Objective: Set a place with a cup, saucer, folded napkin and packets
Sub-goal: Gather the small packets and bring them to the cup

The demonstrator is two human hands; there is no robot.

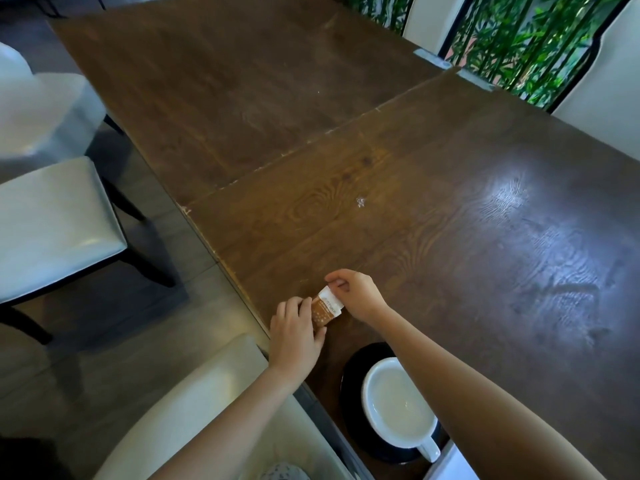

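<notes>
A brown-and-white packet [323, 310] lies near the left edge of the table [450, 237], long axis pointing away from the person. The left hand [296, 336] curls its fingers over the near end; the right hand [355, 294] pinches the far white end. A cup [398, 403] on a black saucer [350, 374] sits nearer the person. Bare wood stretches ahead and rightward.

The dark wooden desk [450, 237], two boards joined at a seam [311, 140], carries a black saucer [349, 382] near its front edge, brown-and-white packets [323, 308] beside the left edge, and a small white speck [361, 201].

left hand [296, 336] gripping, right hand [356, 294] pinching, close together
</notes>
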